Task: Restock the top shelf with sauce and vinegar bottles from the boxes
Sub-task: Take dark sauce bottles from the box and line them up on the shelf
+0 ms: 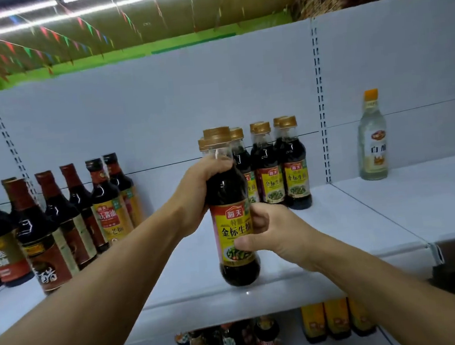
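Gripping the soy sauce bottle (233, 228): left hand (195, 195) wraps its neck, right hand (266, 233) clasps its label; base apparently on the top shelf (326, 246).

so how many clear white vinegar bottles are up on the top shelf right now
1. The clear vinegar bottle with the orange cap stands alone on the right section of the top shelf, against the back panel. The frame's right edge cuts off another item, so more may be out of view.

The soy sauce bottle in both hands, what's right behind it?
Behind the held bottle stand matching gold-capped bottles on the top shelf; it hides most of the nearest ones.
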A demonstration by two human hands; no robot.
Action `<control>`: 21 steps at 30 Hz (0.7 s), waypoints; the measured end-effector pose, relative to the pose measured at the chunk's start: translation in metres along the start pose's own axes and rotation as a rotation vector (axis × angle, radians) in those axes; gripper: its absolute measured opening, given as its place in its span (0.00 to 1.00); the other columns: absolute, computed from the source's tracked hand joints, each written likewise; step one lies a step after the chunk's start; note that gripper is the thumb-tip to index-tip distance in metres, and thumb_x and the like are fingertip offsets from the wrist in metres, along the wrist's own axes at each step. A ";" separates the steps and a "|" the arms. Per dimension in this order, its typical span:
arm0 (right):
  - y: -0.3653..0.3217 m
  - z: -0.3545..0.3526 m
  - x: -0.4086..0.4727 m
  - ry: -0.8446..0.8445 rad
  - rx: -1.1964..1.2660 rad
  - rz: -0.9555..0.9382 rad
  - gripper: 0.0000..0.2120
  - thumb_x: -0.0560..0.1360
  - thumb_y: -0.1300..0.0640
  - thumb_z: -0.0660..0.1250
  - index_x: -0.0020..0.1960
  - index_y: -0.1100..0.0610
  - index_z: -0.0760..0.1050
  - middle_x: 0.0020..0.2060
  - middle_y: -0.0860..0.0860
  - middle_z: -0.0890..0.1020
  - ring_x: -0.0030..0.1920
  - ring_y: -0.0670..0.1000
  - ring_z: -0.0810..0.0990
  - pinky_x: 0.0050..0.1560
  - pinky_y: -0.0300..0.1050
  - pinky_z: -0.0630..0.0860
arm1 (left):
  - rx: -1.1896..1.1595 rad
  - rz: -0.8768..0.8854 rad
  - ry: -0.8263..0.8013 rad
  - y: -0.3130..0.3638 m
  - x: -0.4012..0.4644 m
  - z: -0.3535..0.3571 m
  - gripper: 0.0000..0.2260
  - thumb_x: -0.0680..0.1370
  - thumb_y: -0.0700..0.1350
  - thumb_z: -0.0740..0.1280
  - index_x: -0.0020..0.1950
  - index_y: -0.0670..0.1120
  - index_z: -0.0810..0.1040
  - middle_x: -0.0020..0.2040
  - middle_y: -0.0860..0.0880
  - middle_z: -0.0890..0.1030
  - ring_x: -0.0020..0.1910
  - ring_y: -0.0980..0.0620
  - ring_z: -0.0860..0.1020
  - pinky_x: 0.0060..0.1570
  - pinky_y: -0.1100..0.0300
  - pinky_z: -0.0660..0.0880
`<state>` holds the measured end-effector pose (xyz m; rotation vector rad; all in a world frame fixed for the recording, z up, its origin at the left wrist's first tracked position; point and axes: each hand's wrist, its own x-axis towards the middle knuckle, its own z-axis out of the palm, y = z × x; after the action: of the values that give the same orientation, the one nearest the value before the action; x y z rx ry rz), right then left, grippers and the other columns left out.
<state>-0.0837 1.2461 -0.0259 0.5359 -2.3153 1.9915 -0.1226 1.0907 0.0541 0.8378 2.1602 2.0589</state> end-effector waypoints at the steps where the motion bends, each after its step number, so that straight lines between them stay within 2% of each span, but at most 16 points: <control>1: 0.001 -0.004 0.003 0.030 -0.007 -0.014 0.21 0.70 0.65 0.75 0.61 0.56 0.75 0.53 0.50 0.85 0.56 0.48 0.83 0.61 0.49 0.78 | 0.014 0.002 -0.010 -0.003 0.004 0.002 0.20 0.72 0.51 0.65 0.59 0.40 0.75 0.55 0.40 0.82 0.53 0.42 0.81 0.58 0.44 0.76; 4: 0.006 -0.018 0.018 0.120 -0.051 -0.051 0.20 0.70 0.65 0.75 0.60 0.55 0.76 0.52 0.48 0.85 0.55 0.47 0.83 0.60 0.49 0.78 | 0.085 -0.016 -0.018 -0.020 0.014 0.008 0.19 0.79 0.55 0.62 0.64 0.45 0.74 0.57 0.45 0.83 0.55 0.46 0.82 0.58 0.46 0.77; 7: 0.017 -0.033 0.035 0.210 -0.105 -0.052 0.21 0.69 0.60 0.77 0.60 0.53 0.76 0.52 0.47 0.85 0.55 0.47 0.83 0.61 0.53 0.77 | 0.165 -0.064 0.047 -0.046 0.016 0.012 0.11 0.82 0.53 0.59 0.58 0.49 0.76 0.49 0.50 0.84 0.48 0.53 0.82 0.47 0.57 0.78; 9: 0.025 -0.042 0.046 0.272 -0.144 -0.047 0.23 0.67 0.56 0.79 0.59 0.50 0.77 0.52 0.46 0.85 0.54 0.47 0.83 0.61 0.54 0.78 | 0.256 -0.122 0.100 -0.070 0.013 0.010 0.05 0.81 0.48 0.63 0.54 0.52 0.77 0.49 0.47 0.83 0.47 0.51 0.80 0.46 0.52 0.78; 10: 0.030 -0.046 0.052 0.299 -0.164 -0.038 0.22 0.66 0.54 0.79 0.58 0.49 0.76 0.51 0.45 0.85 0.54 0.46 0.83 0.60 0.53 0.78 | 0.329 -0.156 0.128 -0.081 0.011 0.007 0.04 0.80 0.45 0.64 0.52 0.54 0.77 0.50 0.46 0.83 0.47 0.50 0.80 0.50 0.47 0.79; 13: 0.041 -0.053 0.065 0.372 -0.196 0.006 0.21 0.67 0.54 0.79 0.56 0.45 0.76 0.50 0.44 0.84 0.53 0.45 0.83 0.59 0.52 0.79 | 0.510 -0.243 0.226 -0.100 0.006 0.000 0.07 0.77 0.44 0.66 0.48 0.56 0.72 0.47 0.53 0.80 0.48 0.51 0.80 0.53 0.47 0.79; 17: 0.051 -0.052 0.075 0.400 -0.211 0.037 0.18 0.67 0.55 0.79 0.51 0.43 0.75 0.50 0.44 0.84 0.53 0.46 0.82 0.59 0.53 0.78 | 0.642 -0.281 0.279 -0.103 0.007 -0.003 0.10 0.77 0.43 0.66 0.56 0.50 0.69 0.51 0.49 0.78 0.50 0.48 0.77 0.46 0.55 0.74; 21: 0.054 -0.049 0.085 0.397 -0.235 0.054 0.19 0.68 0.56 0.78 0.55 0.46 0.75 0.50 0.44 0.83 0.53 0.47 0.82 0.59 0.51 0.78 | 0.680 -0.255 0.305 -0.099 0.011 -0.004 0.19 0.77 0.41 0.66 0.67 0.47 0.67 0.59 0.45 0.77 0.52 0.49 0.75 0.49 0.57 0.72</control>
<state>-0.1885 1.2802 -0.0472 0.0554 -2.2786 1.6266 -0.1683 1.0941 -0.0346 0.2384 3.0047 1.4019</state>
